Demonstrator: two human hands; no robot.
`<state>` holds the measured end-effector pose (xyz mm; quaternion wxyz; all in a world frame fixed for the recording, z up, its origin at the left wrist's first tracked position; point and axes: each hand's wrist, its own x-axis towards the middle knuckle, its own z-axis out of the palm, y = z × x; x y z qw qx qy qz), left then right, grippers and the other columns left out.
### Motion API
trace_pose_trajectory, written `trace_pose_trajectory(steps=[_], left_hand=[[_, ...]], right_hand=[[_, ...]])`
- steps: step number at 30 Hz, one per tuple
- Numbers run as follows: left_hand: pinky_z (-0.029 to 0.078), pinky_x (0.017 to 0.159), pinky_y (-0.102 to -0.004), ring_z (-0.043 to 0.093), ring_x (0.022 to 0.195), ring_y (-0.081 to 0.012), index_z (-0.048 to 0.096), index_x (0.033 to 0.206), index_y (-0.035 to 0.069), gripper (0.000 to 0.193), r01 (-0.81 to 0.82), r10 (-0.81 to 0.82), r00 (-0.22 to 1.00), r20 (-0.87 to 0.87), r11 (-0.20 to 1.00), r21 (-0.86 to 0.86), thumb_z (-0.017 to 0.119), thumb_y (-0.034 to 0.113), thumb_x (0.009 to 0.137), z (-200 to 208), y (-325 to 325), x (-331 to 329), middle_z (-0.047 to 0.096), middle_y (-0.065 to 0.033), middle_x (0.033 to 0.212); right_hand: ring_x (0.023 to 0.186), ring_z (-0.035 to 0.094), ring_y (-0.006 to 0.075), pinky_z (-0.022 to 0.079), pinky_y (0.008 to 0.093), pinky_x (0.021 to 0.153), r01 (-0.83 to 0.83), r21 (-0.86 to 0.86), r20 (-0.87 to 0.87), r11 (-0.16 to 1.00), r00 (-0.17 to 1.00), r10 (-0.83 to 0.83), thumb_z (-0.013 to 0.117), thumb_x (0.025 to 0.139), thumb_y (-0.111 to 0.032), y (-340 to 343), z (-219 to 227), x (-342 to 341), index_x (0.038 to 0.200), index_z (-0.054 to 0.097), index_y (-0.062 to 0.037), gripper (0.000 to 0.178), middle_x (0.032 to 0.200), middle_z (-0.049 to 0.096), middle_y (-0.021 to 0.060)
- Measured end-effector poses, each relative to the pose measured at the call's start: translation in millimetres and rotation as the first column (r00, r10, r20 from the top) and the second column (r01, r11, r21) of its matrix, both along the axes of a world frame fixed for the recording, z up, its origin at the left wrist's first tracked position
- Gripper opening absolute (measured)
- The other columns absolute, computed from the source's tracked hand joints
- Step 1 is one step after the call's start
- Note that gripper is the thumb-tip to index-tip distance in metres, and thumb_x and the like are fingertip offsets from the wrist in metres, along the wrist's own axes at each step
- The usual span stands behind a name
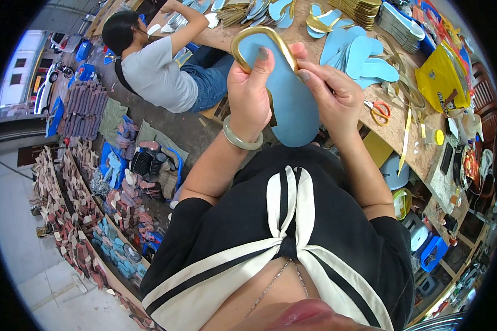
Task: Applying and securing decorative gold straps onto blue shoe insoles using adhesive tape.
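Note:
A light blue shoe insole (295,113) is held up in front of my chest, its rounded heel end pointing down toward me. Shiny gold edging strip (258,30) runs around its toe end and partway down both sides. My left hand (249,91) grips the insole from the left, the thumb lying on its blue face. On the other side, my right hand (334,91) pinches the gold strip against the insole's edge between thumb and fingers. The fingers behind the insole are mostly hidden.
Fanned blue insoles (364,55), orange-handled scissors (378,112) and a yellow bag (443,77) lie on the wooden workbench (395,129). A seated co-worker (157,71) works at the far left. Racks of sole pieces (83,220) stand on the left floor.

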<state>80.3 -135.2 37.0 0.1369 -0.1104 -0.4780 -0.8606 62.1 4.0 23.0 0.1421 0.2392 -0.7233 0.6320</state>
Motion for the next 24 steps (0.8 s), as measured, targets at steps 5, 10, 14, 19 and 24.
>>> trace_pose_trajectory(steps=[5,10,14,19,24], left_hand=[[0.052,0.082,-0.0339,0.065,0.091,-0.0215,0.054,0.107,-0.001,0.024,-0.037,0.035,0.998,0.046,0.998,0.058,0.056,0.017,0.092,3,-2,4,0.065,-0.018,0.1],[0.052,0.081,-0.0312,0.065,0.086,-0.0188,0.055,0.105,0.0,0.021,-0.143,0.147,0.986,0.075,0.988,-0.054,0.061,0.011,0.088,-3,-10,4,0.067,-0.0149,0.093],[0.052,0.077,-0.0286,0.065,0.082,-0.0174,0.057,0.098,0.0,0.016,-0.223,0.227,0.971,0.076,0.973,-0.053,0.062,0.009,0.086,3,-27,7,0.068,-0.0134,0.089],[0.052,0.08,-0.0379,0.065,0.084,-0.0254,0.057,0.097,-0.002,0.018,-0.297,0.297,0.952,0.076,0.955,-0.009,0.063,0.01,0.084,10,-42,14,0.066,-0.0155,0.086],[0.054,0.072,-0.0339,0.066,0.079,-0.024,0.056,0.096,-0.001,0.017,-0.276,0.269,0.96,0.08,0.958,0.082,0.062,0.012,0.086,19,-45,23,0.066,-0.016,0.086]], right_hand=[[0.067,0.054,0.0069,0.042,0.0196,0.059,-0.057,-0.063,0.124,0.996,0.99,0.064,0.067,0.083,-0.007,-13,1,-1,0.097,0.069,-0.0011,0.016,0.078,0.065,0.003],[0.064,0.055,0.0041,0.044,0.0196,0.057,-0.071,-0.017,0.068,0.997,0.995,0.072,0.064,0.084,-0.006,-29,-1,-2,0.098,0.069,-0.0037,0.016,0.079,0.067,0.002],[0.069,0.057,0.0049,0.046,0.0193,0.061,-0.174,-0.231,0.162,0.957,0.963,0.214,0.064,0.084,-0.006,-34,-4,-9,0.098,0.069,-0.0033,0.015,0.081,0.068,0.0023],[0.072,0.059,0.0065,0.047,0.0198,0.064,-0.216,-0.104,0.233,0.971,0.944,0.235,0.066,0.083,-0.01,-27,-1,2,0.096,0.07,-0.0015,0.016,0.081,0.068,0.0039],[0.069,0.059,0.0074,0.047,0.0213,0.061,-0.216,-0.086,0.199,0.973,0.953,0.229,0.066,0.082,-0.011,-34,0,6,0.094,0.07,-0.0013,0.015,0.078,0.067,0.0044]])
